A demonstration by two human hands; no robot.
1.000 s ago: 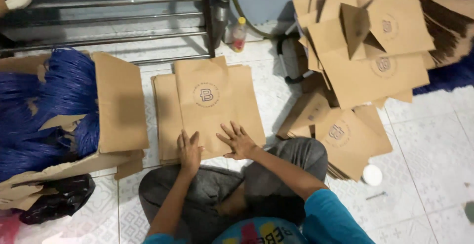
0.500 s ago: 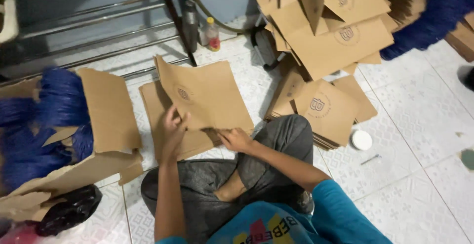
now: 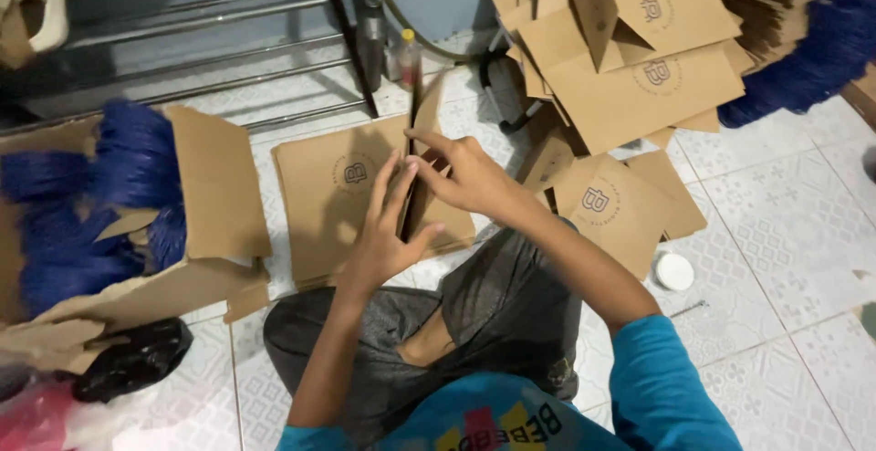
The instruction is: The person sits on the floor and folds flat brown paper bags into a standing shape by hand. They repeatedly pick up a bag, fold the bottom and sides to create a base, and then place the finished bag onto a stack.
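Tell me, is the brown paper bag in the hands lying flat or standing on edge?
On edge: the paper bag shows only its thin edge, pinched between left hand and right hand.

The paper bag is matt brown kraft (as is the flat stack beneath). Floor tiles look glossy, faintly patterned.

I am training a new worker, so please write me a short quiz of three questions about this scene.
1. True or false: both hands hold one brown paper bag edge-up.
2. What lies flat on the floor under the left hand and right hand?
3. Where are the blue handles? A) in the open carton B) on the lap

Key: 1 true. 2 a stack of flat brown bags. 3 A, in the carton.
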